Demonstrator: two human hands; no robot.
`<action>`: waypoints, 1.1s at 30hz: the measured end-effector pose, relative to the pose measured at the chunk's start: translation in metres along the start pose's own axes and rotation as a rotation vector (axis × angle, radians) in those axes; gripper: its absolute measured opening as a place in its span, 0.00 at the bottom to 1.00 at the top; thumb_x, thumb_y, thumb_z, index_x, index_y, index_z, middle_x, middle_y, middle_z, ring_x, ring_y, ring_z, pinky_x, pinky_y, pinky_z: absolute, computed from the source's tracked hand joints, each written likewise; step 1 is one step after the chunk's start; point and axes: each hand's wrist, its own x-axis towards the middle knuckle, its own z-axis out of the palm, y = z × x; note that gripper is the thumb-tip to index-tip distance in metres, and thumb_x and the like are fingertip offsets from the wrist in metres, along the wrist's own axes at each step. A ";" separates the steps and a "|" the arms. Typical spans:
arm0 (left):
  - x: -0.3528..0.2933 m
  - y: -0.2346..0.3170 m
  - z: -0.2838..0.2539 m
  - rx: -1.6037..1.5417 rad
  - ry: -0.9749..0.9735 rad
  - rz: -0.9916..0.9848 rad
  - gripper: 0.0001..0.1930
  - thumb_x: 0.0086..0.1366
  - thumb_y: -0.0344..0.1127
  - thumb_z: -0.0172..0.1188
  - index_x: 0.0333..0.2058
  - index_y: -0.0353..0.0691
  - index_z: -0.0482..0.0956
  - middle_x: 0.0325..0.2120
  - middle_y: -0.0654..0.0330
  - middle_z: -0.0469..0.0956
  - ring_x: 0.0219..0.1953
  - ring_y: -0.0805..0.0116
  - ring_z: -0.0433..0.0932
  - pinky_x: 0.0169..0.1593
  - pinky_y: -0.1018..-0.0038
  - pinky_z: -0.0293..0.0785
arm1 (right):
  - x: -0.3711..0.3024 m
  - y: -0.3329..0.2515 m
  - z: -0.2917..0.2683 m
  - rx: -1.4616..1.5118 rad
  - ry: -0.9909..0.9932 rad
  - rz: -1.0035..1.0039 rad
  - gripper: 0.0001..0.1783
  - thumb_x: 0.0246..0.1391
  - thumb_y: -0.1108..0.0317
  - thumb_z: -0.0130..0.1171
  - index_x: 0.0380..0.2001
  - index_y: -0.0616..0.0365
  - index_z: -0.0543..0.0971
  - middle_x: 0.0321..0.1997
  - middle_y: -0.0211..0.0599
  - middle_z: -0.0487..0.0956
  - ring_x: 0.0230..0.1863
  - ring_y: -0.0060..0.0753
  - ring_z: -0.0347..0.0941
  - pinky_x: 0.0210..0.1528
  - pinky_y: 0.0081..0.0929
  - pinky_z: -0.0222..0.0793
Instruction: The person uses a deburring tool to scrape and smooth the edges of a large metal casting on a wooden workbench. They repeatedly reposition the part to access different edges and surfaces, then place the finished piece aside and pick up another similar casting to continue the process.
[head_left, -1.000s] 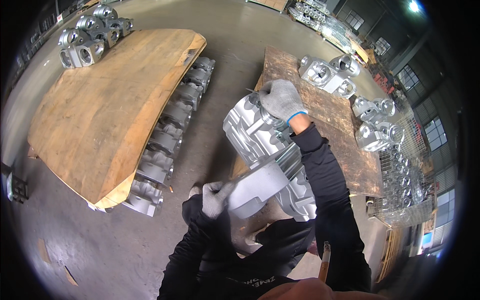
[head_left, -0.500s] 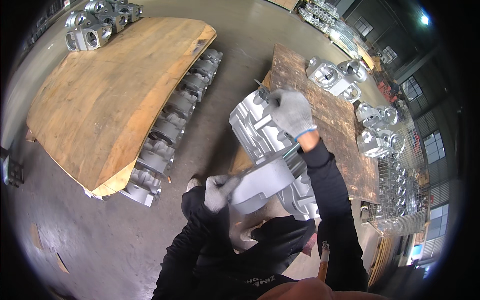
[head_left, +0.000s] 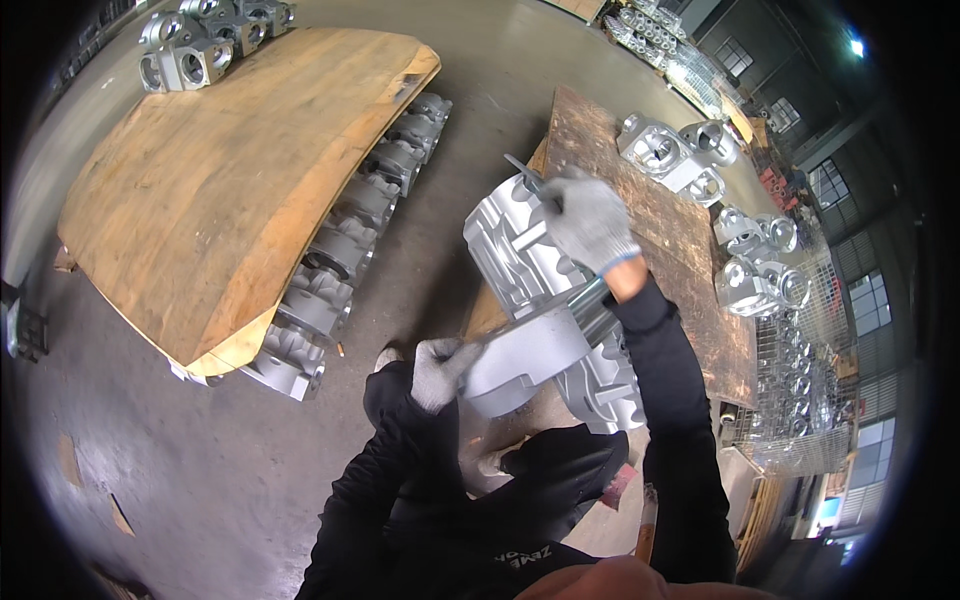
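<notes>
Metal part (head_left: 525, 358), silver, approx. ctr., at L edge of worn brown tabletop (head_left: 690, 250). Pinched at near L end by gloved L hand (head_left: 438, 375). Over far end, clenched in gloved R hand (head_left: 592, 222): thin metal tool (head_left: 521, 169), contact w/ part unclear. On brown tabletop's R side, extra silver castings (head_left: 655, 150). Well L: pale wood tabletop (head_left: 250, 170).

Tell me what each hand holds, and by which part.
The left hand grips the silver casting by its left end; the right hand holds a thin grey bar, its gripped part hidden.
</notes>
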 end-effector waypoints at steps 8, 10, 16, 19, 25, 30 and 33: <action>-0.001 -0.001 0.002 -0.032 0.020 0.006 0.18 0.69 0.39 0.69 0.23 0.34 0.85 0.13 0.69 0.74 0.13 0.82 0.66 0.18 0.77 0.58 | 0.016 -0.003 -0.008 -0.053 -0.082 -0.051 0.10 0.50 0.64 0.61 0.31 0.46 0.90 0.43 0.39 0.84 0.45 0.50 0.83 0.50 0.44 0.79; 0.000 -0.002 0.002 -0.038 0.014 0.021 0.18 0.69 0.40 0.69 0.23 0.34 0.85 0.12 0.68 0.74 0.13 0.81 0.67 0.18 0.77 0.58 | 0.022 -0.005 -0.012 -0.100 -0.053 -0.064 0.09 0.50 0.64 0.61 0.30 0.47 0.89 0.42 0.39 0.85 0.46 0.50 0.83 0.51 0.44 0.79; -0.002 0.001 0.002 -0.039 0.007 0.024 0.18 0.69 0.40 0.69 0.23 0.34 0.85 0.12 0.68 0.74 0.12 0.81 0.67 0.17 0.78 0.57 | 0.028 -0.013 -0.004 -0.112 -0.088 -0.109 0.11 0.52 0.64 0.59 0.31 0.57 0.87 0.37 0.50 0.85 0.43 0.55 0.84 0.46 0.49 0.80; -0.002 0.003 0.002 -0.019 0.014 0.050 0.18 0.69 0.39 0.69 0.22 0.34 0.84 0.12 0.68 0.73 0.12 0.81 0.66 0.16 0.77 0.57 | 0.027 -0.012 0.007 -0.143 0.012 -0.227 0.11 0.52 0.66 0.57 0.32 0.59 0.86 0.35 0.52 0.85 0.41 0.55 0.84 0.45 0.50 0.80; -0.001 0.002 0.002 -0.023 0.008 0.018 0.18 0.70 0.39 0.69 0.22 0.34 0.85 0.12 0.70 0.73 0.12 0.82 0.66 0.17 0.77 0.57 | 0.015 -0.016 0.020 -0.222 0.058 -0.286 0.08 0.52 0.66 0.60 0.30 0.54 0.87 0.37 0.44 0.85 0.39 0.51 0.85 0.42 0.45 0.80; -0.004 0.001 0.002 0.018 0.022 0.001 0.18 0.70 0.39 0.69 0.23 0.33 0.85 0.12 0.69 0.74 0.13 0.82 0.66 0.17 0.78 0.57 | 0.006 -0.018 0.030 -0.280 -0.007 -0.310 0.09 0.51 0.65 0.61 0.31 0.57 0.85 0.32 0.44 0.85 0.35 0.49 0.85 0.37 0.44 0.80; -0.004 0.002 0.003 -0.045 0.012 0.002 0.18 0.69 0.39 0.69 0.23 0.32 0.85 0.12 0.69 0.74 0.13 0.82 0.66 0.17 0.77 0.57 | 0.007 -0.015 0.046 -0.308 0.075 -0.419 0.11 0.53 0.66 0.59 0.36 0.56 0.86 0.30 0.42 0.84 0.33 0.46 0.84 0.36 0.43 0.79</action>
